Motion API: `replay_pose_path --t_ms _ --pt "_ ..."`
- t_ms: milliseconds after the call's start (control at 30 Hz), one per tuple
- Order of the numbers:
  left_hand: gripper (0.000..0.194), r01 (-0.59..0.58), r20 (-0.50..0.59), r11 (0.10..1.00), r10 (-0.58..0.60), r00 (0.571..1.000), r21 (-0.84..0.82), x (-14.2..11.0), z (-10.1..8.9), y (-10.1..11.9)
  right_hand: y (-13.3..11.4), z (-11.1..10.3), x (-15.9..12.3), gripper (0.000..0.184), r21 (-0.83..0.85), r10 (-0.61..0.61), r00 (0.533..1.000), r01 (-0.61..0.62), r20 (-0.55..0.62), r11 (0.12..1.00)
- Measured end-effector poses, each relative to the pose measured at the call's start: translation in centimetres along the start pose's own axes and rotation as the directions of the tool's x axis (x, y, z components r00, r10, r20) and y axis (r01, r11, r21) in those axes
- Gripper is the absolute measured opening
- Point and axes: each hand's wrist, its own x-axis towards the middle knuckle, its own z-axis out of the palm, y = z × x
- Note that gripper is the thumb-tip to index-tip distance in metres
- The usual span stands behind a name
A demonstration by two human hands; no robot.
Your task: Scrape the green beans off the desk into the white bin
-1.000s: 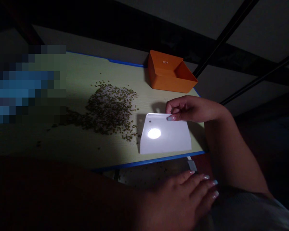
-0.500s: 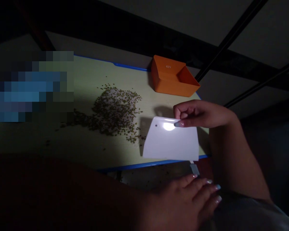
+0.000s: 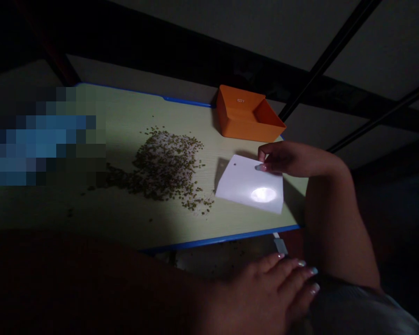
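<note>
Far left, a pixelated blue patch (image 3: 45, 139) is covering that end of the pale table (image 3: 118, 107), blue trim running along its edges. Green beans (image 3: 167, 163) are lying mid-table in a loose heap, white grains (image 3: 165, 139) mixed in, a darker tail trailing left and a few strays sitting apart. Orange box (image 3: 246, 128) is standing near the far edge, open side up, small white mark inside. White scraper (image 3: 242, 184) is tilting over the table just right of the heap, bright glare spot showing on its face; can't tell if its lower edge is touching the tabletop. Left hand (image 3: 261, 288) is staying out of it, below the near edge, palm down, fingers straight, gripping nothing. Right hand (image 3: 289, 159) is pinching the scraper's upper edge, thumb on the near face, fingers curling behind.
</note>
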Motion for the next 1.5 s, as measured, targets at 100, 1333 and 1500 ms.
replay_pose_path --t_ms 100,1333,1500 --pt "0.048 -0.034 0.021 0.999 0.034 0.999 -0.011 0.1 0.1 -0.1 0.5 -0.2 0.2 0.024 -0.005 0.033 0.998 -0.033 -0.057 0.999" --pt "0.046 -0.022 -0.143 0.998 0.031 0.989 0.062 0.3 1.8 0.0 1.3 -0.9 0.1 0.028 0.211 0.108 0.968 -0.059 -0.227 0.976" --pt "0.046 -0.048 -0.121 0.996 0.057 0.991 0.075 0.3 1.7 -0.2 1.3 -1.0 -0.1 0.027 0.227 0.088 0.974 -0.039 -0.208 0.973"
